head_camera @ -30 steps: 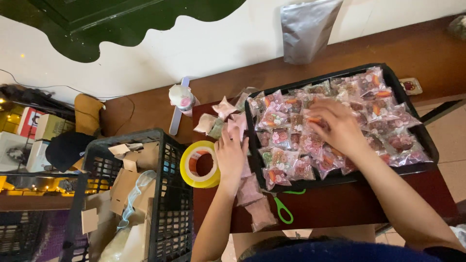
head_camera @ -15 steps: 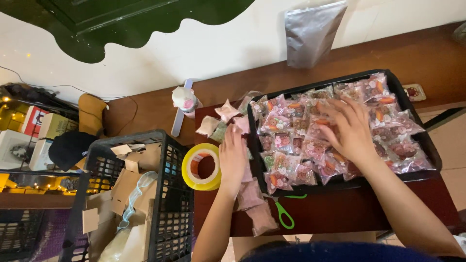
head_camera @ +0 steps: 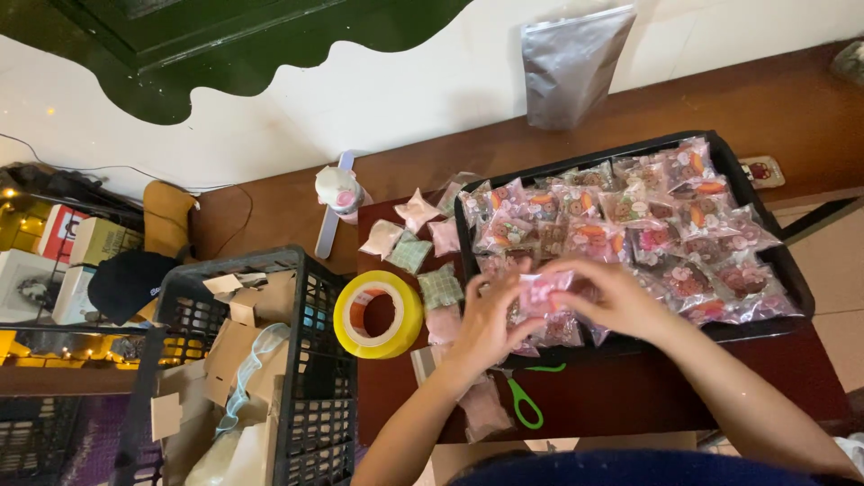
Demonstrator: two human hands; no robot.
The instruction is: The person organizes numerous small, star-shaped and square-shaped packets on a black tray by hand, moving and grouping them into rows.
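Both hands meet over the near-left part of the black tray [head_camera: 796, 283], which sits on a dark tabletop [head_camera: 630, 396]. The left hand [head_camera: 490, 324] and the right hand [head_camera: 621, 297] share one pink packet [head_camera: 547, 290], each grip pinching an end of it between thumb and fingers, so the packet is lifted just above the others in the tray. The tray is filled with small clear and pink wrapped sweets [head_camera: 666, 234], packed edge to edge.

Left of the tray, a few loose packets [head_camera: 414, 243] lie on the tabletop, some pink, some greenish. Further left of the tray and nearer the person stands a yellow tape roll [head_camera: 378, 315]. Just in front of the tray, under the left forearm, lie green-handled scissors [head_camera: 522, 405], and more pink packets rest beside them.

Beyond the tray's left corner stands a small white bottle [head_camera: 340, 191] next to a white strip. Behind the tray, a silver pouch [head_camera: 576, 63] leans against the wall. Well left of the tray, beside the tabletop, a black crate [head_camera: 315, 378] holds cardboard scraps and plastic.
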